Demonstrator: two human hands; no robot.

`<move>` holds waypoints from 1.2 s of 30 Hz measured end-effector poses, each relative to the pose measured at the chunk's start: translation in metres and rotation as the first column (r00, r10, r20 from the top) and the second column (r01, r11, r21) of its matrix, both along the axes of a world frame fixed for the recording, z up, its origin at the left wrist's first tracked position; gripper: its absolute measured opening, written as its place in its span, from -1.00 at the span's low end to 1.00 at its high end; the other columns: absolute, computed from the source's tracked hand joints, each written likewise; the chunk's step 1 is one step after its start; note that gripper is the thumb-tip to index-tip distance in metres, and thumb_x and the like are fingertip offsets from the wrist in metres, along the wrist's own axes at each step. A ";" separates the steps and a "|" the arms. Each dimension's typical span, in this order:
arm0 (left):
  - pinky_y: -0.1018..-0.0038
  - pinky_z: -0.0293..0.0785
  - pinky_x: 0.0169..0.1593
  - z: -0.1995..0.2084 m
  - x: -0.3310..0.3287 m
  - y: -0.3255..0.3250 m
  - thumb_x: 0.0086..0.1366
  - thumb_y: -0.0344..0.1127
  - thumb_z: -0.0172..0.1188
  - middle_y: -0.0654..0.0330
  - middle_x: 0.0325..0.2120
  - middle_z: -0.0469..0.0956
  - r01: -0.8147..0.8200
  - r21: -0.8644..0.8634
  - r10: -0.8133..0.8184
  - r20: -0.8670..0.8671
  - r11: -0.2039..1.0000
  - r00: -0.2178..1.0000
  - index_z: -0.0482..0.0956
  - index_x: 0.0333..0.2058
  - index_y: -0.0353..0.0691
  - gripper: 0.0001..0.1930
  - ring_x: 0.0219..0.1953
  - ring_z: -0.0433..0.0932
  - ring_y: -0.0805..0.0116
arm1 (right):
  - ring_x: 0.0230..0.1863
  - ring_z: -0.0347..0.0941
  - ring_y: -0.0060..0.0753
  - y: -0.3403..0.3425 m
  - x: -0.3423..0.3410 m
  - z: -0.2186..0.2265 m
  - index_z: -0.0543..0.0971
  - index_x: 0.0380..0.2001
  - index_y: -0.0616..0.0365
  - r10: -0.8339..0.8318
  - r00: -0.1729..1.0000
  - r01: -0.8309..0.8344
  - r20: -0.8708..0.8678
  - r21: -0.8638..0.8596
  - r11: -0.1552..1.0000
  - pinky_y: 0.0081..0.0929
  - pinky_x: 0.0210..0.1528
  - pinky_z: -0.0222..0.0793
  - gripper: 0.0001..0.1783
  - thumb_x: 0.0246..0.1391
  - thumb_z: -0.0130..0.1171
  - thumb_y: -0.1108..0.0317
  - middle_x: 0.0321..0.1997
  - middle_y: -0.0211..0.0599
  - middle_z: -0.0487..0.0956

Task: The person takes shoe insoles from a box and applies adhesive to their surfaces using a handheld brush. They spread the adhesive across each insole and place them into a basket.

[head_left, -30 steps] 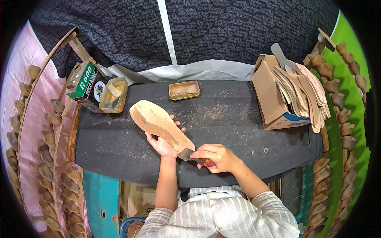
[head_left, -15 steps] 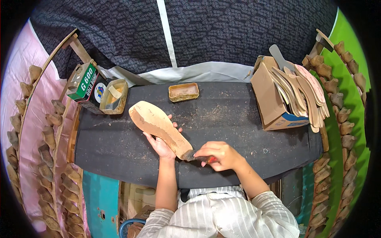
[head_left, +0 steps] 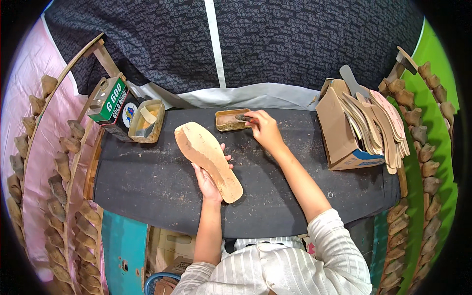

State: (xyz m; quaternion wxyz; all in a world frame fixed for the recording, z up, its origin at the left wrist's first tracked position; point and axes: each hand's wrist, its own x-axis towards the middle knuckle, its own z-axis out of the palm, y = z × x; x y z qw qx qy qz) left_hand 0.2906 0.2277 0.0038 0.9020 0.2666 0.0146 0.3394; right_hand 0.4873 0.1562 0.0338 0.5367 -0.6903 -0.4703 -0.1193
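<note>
Plainly, the sole [head_left: 209,162] is held closest in, over the near middle of the table [head_left: 275,206], by the left hand [head_left: 207,188]. It is gripped across its width, the thumb being laid along the edge toward 9 o'clock and the fingertips [head_left: 228,157] being shown past the edge toward 3. Its long axis is pointed from 5 o'clock at the near end to 11 o'clock at the broad far end. From the left palm its bulk is placed toward 12 o'clock; from the right hand [head_left: 265,130] it is placed toward 8, apart and untouched, so the left is the nearer hand.

The sole is seen as flat and pale tan, with rounded ends. A darker brown patch with a ragged border is spread down the 9 o'clock side from the far tip past the waist. Small dark specks are scattered toward the near end, and faint marks can be made out at the far one.

Farther out, toward 1 o'clock, a small tray [head_left: 228,129] is reached by the right hand, in whose closed fingers a brush [head_left: 242,117] is pinched; only its dark end is shown, and whether the tray's bottom is touched cannot be told. A tub [head_left: 158,127] and a can [head_left: 110,104] are set toward 10 o'clock, and a carton [head_left: 334,132] of flat cutouts [head_left: 388,123] is stood between 2 and 3.
</note>
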 end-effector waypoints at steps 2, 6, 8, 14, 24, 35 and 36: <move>0.31 0.55 -0.17 -0.001 -0.002 0.002 0.32 0.28 -0.38 -0.10 0.14 0.25 -0.023 0.016 0.023 -0.007 1.000 1.000 0.05 0.25 -0.13 -0.28 -0.11 0.51 0.15 | -0.30 0.57 -0.19 0.012 0.006 -0.007 0.52 -0.30 0.18 -0.008 0.999 0.011 0.035 -0.072 0.997 -0.36 -0.27 0.48 -0.76 -0.12 0.14 0.62 -0.33 -0.18 0.52; 0.30 0.55 -0.14 -0.002 -0.003 0.003 0.32 0.27 -0.38 -0.11 0.13 0.26 -0.026 0.004 0.025 0.024 1.000 0.999 0.05 0.25 -0.15 -0.28 -0.09 0.50 0.13 | -0.29 0.55 -0.16 0.019 0.019 -0.018 0.52 -0.30 0.17 -0.015 0.999 0.020 0.031 -0.171 0.985 -0.34 -0.25 0.47 -0.76 -0.11 0.13 0.61 -0.34 -0.19 0.52; 0.30 0.54 -0.10 -0.001 -0.004 0.004 0.33 0.25 -0.38 -0.13 0.13 0.26 0.009 -0.026 -0.007 0.044 1.000 0.999 0.04 0.25 -0.17 -0.29 -0.09 0.50 0.13 | -0.29 0.54 -0.12 0.020 0.022 -0.018 0.52 -0.30 0.15 -0.003 1.000 0.008 0.031 -0.157 0.988 -0.32 -0.24 0.46 -0.75 -0.13 0.13 0.60 -0.33 -0.20 0.52; 0.31 0.50 -0.04 0.002 -0.003 0.002 0.34 0.24 -0.39 -0.12 0.13 0.26 -0.030 0.019 0.031 -0.015 0.999 0.999 0.04 0.25 -0.20 -0.29 -0.08 0.50 0.12 | -0.30 0.54 -0.12 0.009 0.013 -0.012 0.52 -0.26 0.15 -0.011 0.998 0.022 0.069 -0.161 0.987 -0.34 -0.25 0.47 -0.70 -0.15 0.12 0.63 -0.29 -0.21 0.52; 0.27 0.55 -0.11 0.000 -0.003 0.004 0.35 0.22 -0.38 -0.10 0.10 0.30 -0.102 -0.083 0.100 -0.025 0.991 0.995 0.08 0.24 -0.14 -0.33 -0.09 0.51 0.15 | -0.31 0.54 -0.21 -0.070 -0.103 0.043 0.55 -0.16 0.17 0.282 0.936 -0.293 0.212 0.022 0.956 -0.37 -0.28 0.49 -0.51 -0.33 0.20 0.64 -0.27 -0.19 0.57; 0.29 0.53 -0.22 -0.004 -0.004 0.010 0.34 0.23 -0.39 -0.08 0.09 0.31 -0.124 -0.013 0.124 0.016 0.992 0.992 0.08 0.23 -0.15 -0.32 -0.20 0.49 0.18 | -0.36 0.50 -0.26 -0.097 -0.144 0.020 0.55 -0.20 0.22 0.499 0.862 -0.486 0.087 -0.136 0.863 -0.41 -0.33 0.45 -0.60 -0.24 0.30 0.48 -0.34 -0.25 0.53; 0.29 0.54 -0.22 -0.003 -0.004 0.009 0.34 0.24 -0.39 -0.09 0.08 0.31 -0.122 -0.033 0.123 0.037 0.992 0.992 0.08 0.23 -0.18 -0.31 -0.20 0.50 0.17 | -0.36 0.50 -0.26 -0.097 -0.144 0.019 0.54 -0.20 0.22 0.497 0.864 -0.487 0.081 -0.113 0.866 -0.40 -0.32 0.45 -0.59 -0.25 0.30 0.49 -0.34 -0.25 0.53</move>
